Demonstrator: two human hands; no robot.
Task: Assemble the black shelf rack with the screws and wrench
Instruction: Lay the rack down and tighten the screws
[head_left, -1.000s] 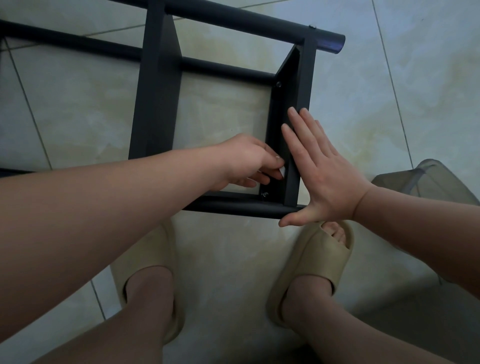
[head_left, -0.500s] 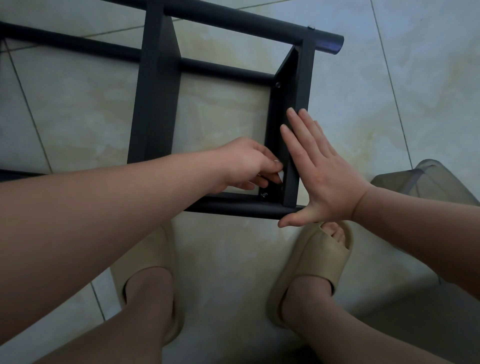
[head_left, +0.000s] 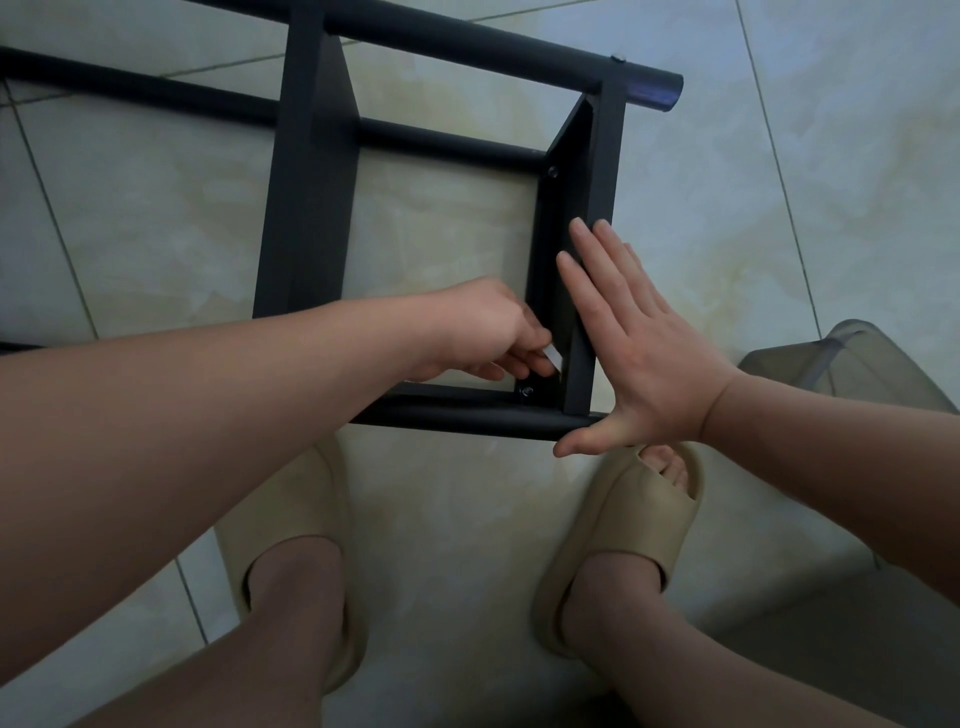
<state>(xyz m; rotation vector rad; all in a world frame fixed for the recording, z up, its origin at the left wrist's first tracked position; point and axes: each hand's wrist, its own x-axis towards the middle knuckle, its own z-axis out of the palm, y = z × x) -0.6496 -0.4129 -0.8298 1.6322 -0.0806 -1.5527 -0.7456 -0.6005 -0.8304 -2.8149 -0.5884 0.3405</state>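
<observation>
While both feet in beige foam slides (head_left: 628, 519) stand on the pale tiled floor (head_left: 457, 519), the action sits just past the toes. The black metal shelf rack (head_left: 311, 208) lies on its side on the tiles, its near round tube (head_left: 467, 415) running across in front of the feet.

The left hand (head_left: 483, 332) reaches inside the frame, fingers curled and pinching a small silvery wrench (head_left: 555, 358) just above the dark corner screw (head_left: 527, 391) where the tube meets the flat side bracket (head_left: 597, 208). Whether the tip is seated in the screw head, I cannot tell. The right hand (head_left: 644, 353) is spread wide and flat, fingers straight against the bracket's outer face, thumb below the tube end.

It looks like tightening that corner screw. My advice: seat the wrench square and fully in before turning, take short turns in that cramped corner, and let the flat palm push back so the bracket stays flush.

Further up, another screw (head_left: 553, 171) sits at the next joint, and the far tube (head_left: 467, 41) crosses the top. A grey translucent plastic container (head_left: 857, 364) stands off to the right.
</observation>
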